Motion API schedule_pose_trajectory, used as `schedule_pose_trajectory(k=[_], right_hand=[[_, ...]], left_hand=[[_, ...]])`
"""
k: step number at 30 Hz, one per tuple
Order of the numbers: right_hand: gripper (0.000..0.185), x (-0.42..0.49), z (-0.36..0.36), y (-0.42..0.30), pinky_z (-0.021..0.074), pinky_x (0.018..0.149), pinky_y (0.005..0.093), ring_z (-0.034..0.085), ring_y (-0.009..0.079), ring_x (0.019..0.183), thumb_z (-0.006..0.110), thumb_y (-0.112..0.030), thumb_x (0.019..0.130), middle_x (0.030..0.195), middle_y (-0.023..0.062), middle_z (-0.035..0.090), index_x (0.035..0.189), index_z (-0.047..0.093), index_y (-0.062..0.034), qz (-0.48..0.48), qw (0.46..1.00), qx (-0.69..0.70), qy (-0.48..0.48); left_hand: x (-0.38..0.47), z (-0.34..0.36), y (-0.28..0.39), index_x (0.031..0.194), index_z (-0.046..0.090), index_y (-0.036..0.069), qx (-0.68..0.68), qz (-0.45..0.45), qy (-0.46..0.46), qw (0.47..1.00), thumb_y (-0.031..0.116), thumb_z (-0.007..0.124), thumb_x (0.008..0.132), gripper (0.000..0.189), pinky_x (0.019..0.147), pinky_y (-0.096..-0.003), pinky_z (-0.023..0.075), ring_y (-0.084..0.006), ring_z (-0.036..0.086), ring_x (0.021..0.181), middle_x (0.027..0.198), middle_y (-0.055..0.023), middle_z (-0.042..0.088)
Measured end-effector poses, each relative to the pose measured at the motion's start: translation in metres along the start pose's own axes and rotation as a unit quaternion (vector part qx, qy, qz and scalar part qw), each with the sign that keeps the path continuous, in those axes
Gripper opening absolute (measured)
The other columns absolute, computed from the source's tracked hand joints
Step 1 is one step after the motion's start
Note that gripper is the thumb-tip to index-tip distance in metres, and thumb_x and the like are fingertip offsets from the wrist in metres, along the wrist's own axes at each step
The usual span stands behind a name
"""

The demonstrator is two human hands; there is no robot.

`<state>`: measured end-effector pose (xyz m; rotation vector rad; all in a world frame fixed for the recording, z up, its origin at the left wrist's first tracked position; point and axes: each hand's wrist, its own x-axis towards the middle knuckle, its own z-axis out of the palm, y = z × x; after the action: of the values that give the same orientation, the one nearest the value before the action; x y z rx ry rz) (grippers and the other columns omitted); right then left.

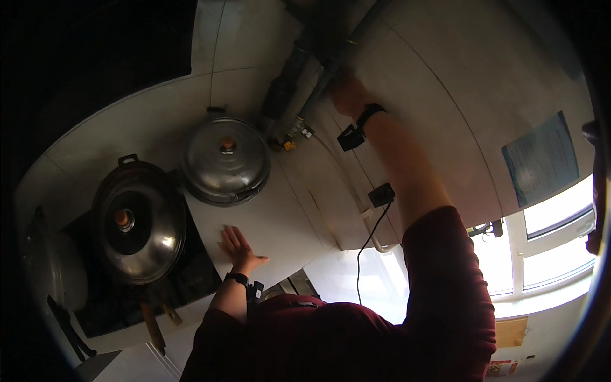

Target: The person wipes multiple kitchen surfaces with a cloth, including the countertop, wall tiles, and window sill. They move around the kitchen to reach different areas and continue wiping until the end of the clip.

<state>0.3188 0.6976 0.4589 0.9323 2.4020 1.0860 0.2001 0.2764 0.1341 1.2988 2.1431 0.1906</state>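
Observation:
My left hand (240, 247) rests with spread fingers on the white countertop (281, 229), holding nothing. Just beyond it stands a round metal pot with a domed lid (226, 157) and an orange-brown knob. My right hand (347, 90) is raised up the wall beside a dark pipe (324, 81). Its fingers are lost in shadow behind the pipe, so what they touch is hidden. Below that pipe are a metal valve fitting (297, 126) and a yellow valve handle (289, 145). Both wrists wear black bands with small devices.
A lidded wok (162, 248) sits on the black cooktop (200, 267), its wooden handle (152, 329) jutting over the front edge. Another lidded vessel (57, 267) stands far left. A black plug (381, 195) with a hanging cord is on the wall. A window (549, 248) is at right.

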Motion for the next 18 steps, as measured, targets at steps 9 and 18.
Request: schedule_pose_trajectory(k=[9,18], right_hand=[[0.029,0.031,0.048,-0.022,0.0515,0.094,0.0472,0.061,0.0329,0.117,0.059,-0.017,0.095,0.130,0.0118,0.063,0.121,0.069,-0.0082,-0.114,0.990,0.043,-0.076],[0.017,-0.029,0.018,0.030,0.0527,0.088,0.0464,0.061,0.0331,0.109,0.064,-0.014,0.083,0.114,0.0061,0.067,0.095,0.076,-0.0141,-0.323,0.937,0.124,0.044]], left_hand=[[-0.001,0.003,-0.002,0.153,-0.013,-0.006,-0.003,0.006,-0.030,1.000,0.062,0.088,0.055,0.157,0.114,-0.0684,-0.0052,-0.0494,-0.018,0.147,0.159,-0.0333,-0.018],[0.000,0.007,-0.004,0.153,-0.013,-0.006,-0.010,0.012,-0.017,1.000,0.062,0.088,0.054,0.157,0.114,-0.0682,-0.0071,-0.0488,-0.018,0.148,0.160,-0.0326,-0.017]])
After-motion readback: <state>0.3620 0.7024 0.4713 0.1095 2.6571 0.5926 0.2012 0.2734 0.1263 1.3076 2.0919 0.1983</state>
